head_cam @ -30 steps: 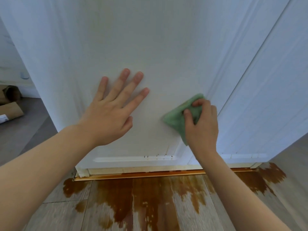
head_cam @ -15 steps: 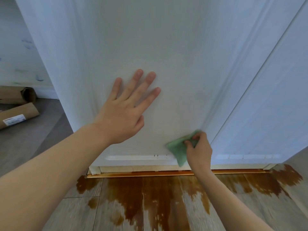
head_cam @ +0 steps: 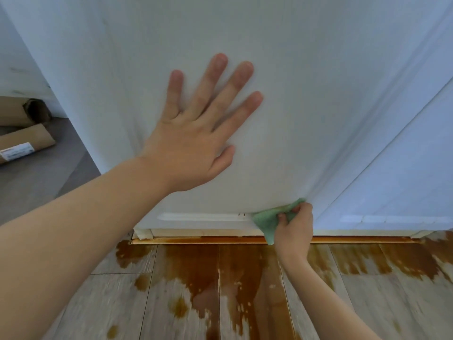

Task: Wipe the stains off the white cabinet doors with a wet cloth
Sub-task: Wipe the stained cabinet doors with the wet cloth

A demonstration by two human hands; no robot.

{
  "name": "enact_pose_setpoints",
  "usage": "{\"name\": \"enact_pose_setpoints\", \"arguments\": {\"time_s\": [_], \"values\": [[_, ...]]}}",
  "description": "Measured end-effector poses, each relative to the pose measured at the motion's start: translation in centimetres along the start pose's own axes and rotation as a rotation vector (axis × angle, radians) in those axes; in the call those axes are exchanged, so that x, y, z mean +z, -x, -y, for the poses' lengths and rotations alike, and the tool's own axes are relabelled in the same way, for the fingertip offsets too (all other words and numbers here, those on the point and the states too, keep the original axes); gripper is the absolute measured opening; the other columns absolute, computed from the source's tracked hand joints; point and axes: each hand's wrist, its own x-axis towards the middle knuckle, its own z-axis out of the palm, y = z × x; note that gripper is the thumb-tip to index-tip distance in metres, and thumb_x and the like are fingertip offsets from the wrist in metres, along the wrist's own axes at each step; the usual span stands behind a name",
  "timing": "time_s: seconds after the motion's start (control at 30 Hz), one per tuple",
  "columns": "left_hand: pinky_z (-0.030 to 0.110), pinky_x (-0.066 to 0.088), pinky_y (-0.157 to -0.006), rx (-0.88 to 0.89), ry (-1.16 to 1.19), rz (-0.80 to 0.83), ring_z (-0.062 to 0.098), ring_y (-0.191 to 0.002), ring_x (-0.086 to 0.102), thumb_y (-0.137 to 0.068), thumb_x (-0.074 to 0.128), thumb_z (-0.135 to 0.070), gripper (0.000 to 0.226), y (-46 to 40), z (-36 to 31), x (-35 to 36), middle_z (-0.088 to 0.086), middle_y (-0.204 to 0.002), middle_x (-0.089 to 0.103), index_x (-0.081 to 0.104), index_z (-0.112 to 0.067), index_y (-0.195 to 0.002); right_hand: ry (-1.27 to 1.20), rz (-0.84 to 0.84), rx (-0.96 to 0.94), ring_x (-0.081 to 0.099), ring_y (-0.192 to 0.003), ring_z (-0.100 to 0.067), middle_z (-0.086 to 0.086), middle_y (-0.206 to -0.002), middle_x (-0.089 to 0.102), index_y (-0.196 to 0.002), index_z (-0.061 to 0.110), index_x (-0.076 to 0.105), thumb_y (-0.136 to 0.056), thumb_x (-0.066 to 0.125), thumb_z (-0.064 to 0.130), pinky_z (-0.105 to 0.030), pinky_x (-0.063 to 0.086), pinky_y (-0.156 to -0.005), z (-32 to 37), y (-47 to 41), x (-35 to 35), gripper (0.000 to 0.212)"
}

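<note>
The left hand (head_cam: 193,141) lies flat on the white cabinet door (head_cam: 306,94), fingers straight and spread, pressing on it. The right hand (head_cam: 295,229) pinches a bunched green cloth (head_cam: 268,220) with curled fingers and holds it against the bottom edge of the door, near its right corner.

Just left of the cloth, two tiny dark marks (head_cam: 241,214) sit on the low ledge of the door. They look like the next bits to clean. To do it well, I think the cloth should slide left along that ledge, pushed in tight so it gets into the groove. The flat hand should hold the door steady so it does not swing.

Below, the wooden floor (head_cam: 171,303) has big brown puddles (head_cam: 235,271). The cloth hangs close to them. If it dips in, it could smear brown onto the white door, so keep it lifted.
</note>
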Motion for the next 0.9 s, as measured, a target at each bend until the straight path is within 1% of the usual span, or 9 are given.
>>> {"name": "enact_pose_setpoints", "arguments": {"time_s": [0.1,0.23,0.27,0.37,0.5,0.57,0.67,0.77,0.9], "values": [[0.046,-0.024,-0.104,-0.005,0.013,-0.026,0.038,-0.136,-0.007,-0.088,0.044,-0.036,0.075,-0.1,0.0,0.1,0.01,-0.15,0.0,0.002,-0.02,-0.148,0.026,-0.032,-0.013,0.046,-0.086,-0.017,-0.005,-0.107,0.049,-0.1,0.016,0.037,-0.093,0.051,0.005,-0.028,0.037,-0.071,-0.4,0.1,0.4,0.019],[0.056,-0.013,-0.106,-0.008,-0.005,-0.045,0.037,-0.135,-0.006,-0.087,0.046,-0.036,0.075,-0.1,-0.2,0.2,0.009,-0.15,0.002,0.008,-0.019,-0.149,-0.035,-0.069,0.064,0.052,-0.082,-0.02,0.001,-0.087,0.053,-0.094,0.014,0.042,-0.092,0.053,0.006,-0.026,0.037,-0.068,0.0,0.9,0.9,0.014],[0.057,-0.011,-0.106,-0.01,-0.007,-0.044,0.036,-0.135,-0.008,-0.086,0.046,-0.036,0.075,-0.1,-0.1,0.2,0.009,-0.15,0.002,0.009,-0.019,-0.149,-0.059,-0.06,0.083,0.053,-0.078,-0.019,0.005,-0.081,0.051,-0.091,0.014,0.043,-0.091,0.054,0.007,-0.025,0.037,-0.066,0.3,1.5,1.4,0.013],[0.05,-0.022,-0.105,-0.003,0.007,-0.038,0.034,-0.135,-0.008,-0.086,0.046,-0.035,0.075,-0.1,-0.1,0.0,0.008,-0.15,0.001,0.009,-0.019,-0.149,-0.132,0.029,0.105,0.05,-0.071,-0.005,0.01,-0.077,0.051,-0.082,0.017,0.047,-0.088,0.06,0.006,-0.018,0.036,-0.058,1.8,3.9,3.9,0.018],[0.049,-0.022,-0.104,0.006,0.004,-0.031,0.035,-0.136,-0.001,-0.085,0.047,-0.034,0.075,0.0,-0.2,-0.1,0.007,-0.15,0.002,0.01,-0.019,-0.149,-0.175,0.136,0.121,0.047,-0.065,-0.004,0.007,-0.073,0.052,-0.074,0.018,0.045,-0.085,0.062,0.005,-0.008,0.039,-0.053,3.8,6.2,6.8,0.024],[0.049,-0.022,-0.104,0.003,0.012,-0.031,0.035,-0.136,-0.001,-0.085,0.047,-0.034,0.075,0.0,-0.2,-0.1,0.007,-0.15,0.002,0.01,-0.019,-0.149,-0.171,0.136,0.177,0.046,-0.063,-0.007,0.004,-0.071,0.051,-0.072,0.015,0.048,-0.082,0.063,0.003,-0.01,0.038,-0.05,3.8,5.7,6.8,0.022],[0.049,-0.022,-0.103,-0.006,0.027,-0.031,0.033,-0.136,-0.004,-0.084,0.048,-0.033,0.077,0.1,-0.1,-0.2,0.006,-0.15,0.002,0.009,-0.019,-0.149,-0.137,0.057,0.296,0.048,-0.064,-0.016,0.002,-0.07,0.052,-0.07,0.014,0.05,-0.078,0.064,-0.001,-0.023,0.037,-0.053,2.9,3.5,4.9,0.022],[0.05,-0.021,-0.104,-0.006,0.023,-0.032,0.034,-0.137,-0.003,-0.084,0.048,-0.033,0.077,0.0,0.0,-0.2,0.006,-0.152,0.005,0.01,-0.019,-0.149,-0.077,-0.076,0.366,0.049,-0.069,-0.02,-0.002,-0.076,0.054,-0.081,0.011,0.054,-0.08,0.06,-0.001,-0.025,0.033,-0.052,1.3,0.6,1.6,0.013],[0.054,-0.016,-0.105,-0.001,0.014,-0.025,0.034,-0.137,-0.001,-0.084,0.047,-0.034,0.076,0.0,-0.1,-0.2,0.005,-0.151,0.004,0.01,-0.019,-0.149,-0.06,-0.164,0.415,0.047,-0.083,-0.023,-0.007,-0.092,0.052,-0.099,0.009,0.053,-0.085,0.057,0.0,-0.032,0.038,-0.069,0.4,-1.3,0.0,0.017]]}}
